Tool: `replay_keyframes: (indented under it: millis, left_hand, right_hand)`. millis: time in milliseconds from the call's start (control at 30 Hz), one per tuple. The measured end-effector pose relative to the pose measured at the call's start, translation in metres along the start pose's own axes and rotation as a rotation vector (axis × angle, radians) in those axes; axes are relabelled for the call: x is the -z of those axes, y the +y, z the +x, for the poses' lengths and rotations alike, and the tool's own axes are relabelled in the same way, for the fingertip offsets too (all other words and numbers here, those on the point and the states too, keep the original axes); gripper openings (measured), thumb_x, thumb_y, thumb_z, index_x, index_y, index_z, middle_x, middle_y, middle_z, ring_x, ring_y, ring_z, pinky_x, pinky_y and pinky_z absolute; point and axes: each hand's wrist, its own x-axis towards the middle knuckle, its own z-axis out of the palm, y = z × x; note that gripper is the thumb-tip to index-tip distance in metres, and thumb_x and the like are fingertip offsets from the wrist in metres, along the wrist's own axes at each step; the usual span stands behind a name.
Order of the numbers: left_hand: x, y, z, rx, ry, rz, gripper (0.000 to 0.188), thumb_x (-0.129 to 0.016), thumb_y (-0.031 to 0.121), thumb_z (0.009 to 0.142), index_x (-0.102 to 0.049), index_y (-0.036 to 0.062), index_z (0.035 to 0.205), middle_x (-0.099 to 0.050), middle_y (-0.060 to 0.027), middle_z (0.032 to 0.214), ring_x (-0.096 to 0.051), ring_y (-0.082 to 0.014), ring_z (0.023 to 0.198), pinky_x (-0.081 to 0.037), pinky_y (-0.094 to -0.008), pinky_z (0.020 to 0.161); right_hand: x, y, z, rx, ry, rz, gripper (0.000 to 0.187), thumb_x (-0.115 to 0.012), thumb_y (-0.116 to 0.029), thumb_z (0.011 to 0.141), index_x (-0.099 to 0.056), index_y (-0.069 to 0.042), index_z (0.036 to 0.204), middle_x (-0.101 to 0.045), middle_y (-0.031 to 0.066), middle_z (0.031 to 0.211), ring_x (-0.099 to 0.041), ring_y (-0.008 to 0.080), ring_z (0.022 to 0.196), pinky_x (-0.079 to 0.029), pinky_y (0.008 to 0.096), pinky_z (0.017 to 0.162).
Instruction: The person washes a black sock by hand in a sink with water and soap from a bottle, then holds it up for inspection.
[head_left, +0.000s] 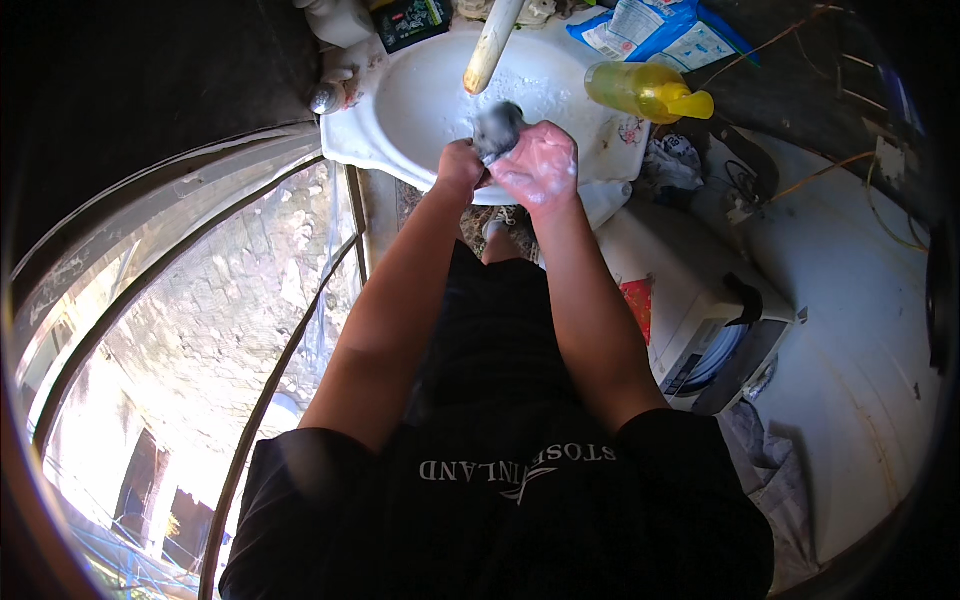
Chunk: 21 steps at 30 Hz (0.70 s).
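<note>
Grey, dark and a little blurred: a cloth-like thing (498,128), held between the two hands, just above the near part of a white basin (400,90). Exact kind, cannot tell. At its lower left edge, the left hand (460,168), fingers bent inward and closed upon it. At its right side, touching, the right hand (545,165), palm turned up and opened wide, white foam on the skin; fingertips partly hidden by the grey, so cannot tell how straight.

Over the basin, reaching in from the top, a pale pipe (490,50) with a brownish end, near the cloth-like thing but apart from it. On the right rim, a yellow-green see-through bottle (630,90), its yellow top pointing to the right. Farther back, a blue and white packet (655,35). At the left rim, a small jar (327,98); behind, a dark box (410,22) and, beside it, a white container (340,22). Below the basin, to the right, crumpled white plastic (675,162). Nearer, a pale appliance (680,270) with a round door and a red patch.
</note>
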Motion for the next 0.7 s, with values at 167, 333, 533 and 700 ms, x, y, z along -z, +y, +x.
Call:
replay_keyframes:
  millis: [167,333,533,700]
  left_hand:
    - [0.024,0.01,-0.006,-0.124,-0.468,-0.513,0.023,-0.061,0.015,0.093,-0.06,-0.0023,0.108,-0.066,-0.0105,0.105,-0.066,-0.0199,0.089,-0.056,-0.0322,0.08]
    - [0.014,0.039,-0.034,-0.138,-0.356,-0.265,0.016,-0.059,0.01,0.095,-0.06,0.001,0.108,-0.066,-0.0078,0.103,-0.065,-0.017,0.085,-0.055,-0.0317,0.084]
    - [0.022,0.044,-0.036,-0.197,-0.348,-0.574,0.018,-0.054,0.009,0.098,-0.057,0.0016,0.114,-0.065,-0.0098,0.107,-0.065,-0.021,0.094,-0.055,-0.0368,0.088]
    - [0.018,0.047,-0.034,-0.248,-0.333,-0.787,0.018,-0.04,0.005,0.101,-0.054,0.0002,0.112,-0.064,-0.0127,0.107,-0.064,-0.0252,0.102,-0.055,-0.0423,0.093]
  right_hand:
    - [0.024,-0.026,-0.005,-0.069,0.189,-0.182,0.066,-0.058,-0.063,0.088,-0.059,-0.002,0.112,-0.065,0.014,0.112,-0.061,0.0293,0.103,-0.046,0.0449,0.094]
    - [0.013,-0.031,-0.006,-0.011,0.21,-0.628,0.041,-0.064,-0.043,0.092,-0.057,-0.01,0.118,-0.064,0.0066,0.113,-0.063,0.0229,0.099,-0.051,0.0412,0.085]
    - [0.034,-0.057,0.003,0.113,0.309,-0.651,0.023,-0.069,-0.028,0.092,-0.061,-0.015,0.109,-0.066,-0.0004,0.098,-0.061,0.0144,0.083,-0.049,0.0321,0.066]
    - [0.022,-0.04,-0.003,0.188,0.283,-0.563,0.017,-0.068,-0.024,0.094,-0.064,-0.013,0.106,-0.065,-0.0012,0.099,-0.059,0.0119,0.088,-0.045,0.0282,0.076]
